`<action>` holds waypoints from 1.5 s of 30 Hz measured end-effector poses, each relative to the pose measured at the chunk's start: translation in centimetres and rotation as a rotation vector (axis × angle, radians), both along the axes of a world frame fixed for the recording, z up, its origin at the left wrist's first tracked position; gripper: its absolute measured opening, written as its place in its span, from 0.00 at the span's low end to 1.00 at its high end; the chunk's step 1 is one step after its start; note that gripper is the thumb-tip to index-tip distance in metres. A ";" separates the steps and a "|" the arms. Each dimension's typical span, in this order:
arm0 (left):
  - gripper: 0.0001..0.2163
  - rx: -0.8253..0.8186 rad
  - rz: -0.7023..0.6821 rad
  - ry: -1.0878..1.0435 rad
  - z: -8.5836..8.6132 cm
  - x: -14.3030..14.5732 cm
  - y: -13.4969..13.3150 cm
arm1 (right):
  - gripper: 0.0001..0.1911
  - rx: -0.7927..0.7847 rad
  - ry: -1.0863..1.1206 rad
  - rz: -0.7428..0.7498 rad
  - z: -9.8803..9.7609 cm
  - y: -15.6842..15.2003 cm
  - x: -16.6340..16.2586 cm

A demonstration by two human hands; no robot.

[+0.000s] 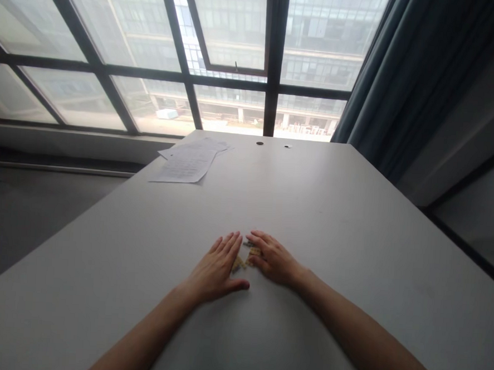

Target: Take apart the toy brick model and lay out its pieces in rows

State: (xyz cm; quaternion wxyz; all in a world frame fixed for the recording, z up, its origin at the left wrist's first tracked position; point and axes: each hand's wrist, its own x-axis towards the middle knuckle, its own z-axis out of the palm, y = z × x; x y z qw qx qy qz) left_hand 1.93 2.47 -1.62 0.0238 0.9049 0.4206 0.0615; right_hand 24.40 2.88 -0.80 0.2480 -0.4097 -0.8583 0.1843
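Several small yellowish pieces (239, 264) lie in a loose cluster on the white table (320, 212), too small and blurred for me to tell their kind. My left hand (214, 272) rests along the left side of the cluster, fingers stretched forward and thumb spread out in front of it. From the right, my right hand (276, 260) bends over the other yellowish pieces (254, 253), its fingers apart and partly covering them. A dark greenish bit (248, 243) shows near its fingertips. Neither hand visibly grips anything.
Printed paper sheets (185, 164) overlap at the table's far left. Two small round fittings (259, 143) sit near the far edge. Beyond stand large framed windows (232, 83), with a dark blue curtain (387, 87) at the right.
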 end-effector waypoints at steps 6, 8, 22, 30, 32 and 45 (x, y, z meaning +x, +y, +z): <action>0.41 0.007 0.080 -0.043 0.3 -3.3 1.7 | 0.40 -0.037 -0.135 -0.169 -0.6 -2.0 -1.1; 0.36 -0.028 0.035 -0.041 0.6 -3.8 2.2 | 0.41 -0.022 -0.252 -0.137 -0.6 -2.6 -1.3; 0.24 -0.092 0.147 -0.435 1.1 -7.3 0.0 | 0.25 0.046 -0.067 0.033 0.2 3.6 -10.5; 0.31 -0.025 0.200 -0.262 0.2 -7.8 2.4 | 0.60 -0.009 -0.182 -0.029 0.0 -1.4 -7.0; 0.32 -0.049 0.168 -0.243 0.3 -6.7 4.4 | 0.61 -0.022 -0.247 -0.068 -0.5 -2.5 -6.7; 0.28 -0.185 0.098 -0.431 1.5 -8.5 4.5 | 0.60 0.014 -0.226 -0.097 -0.5 1.5 -13.5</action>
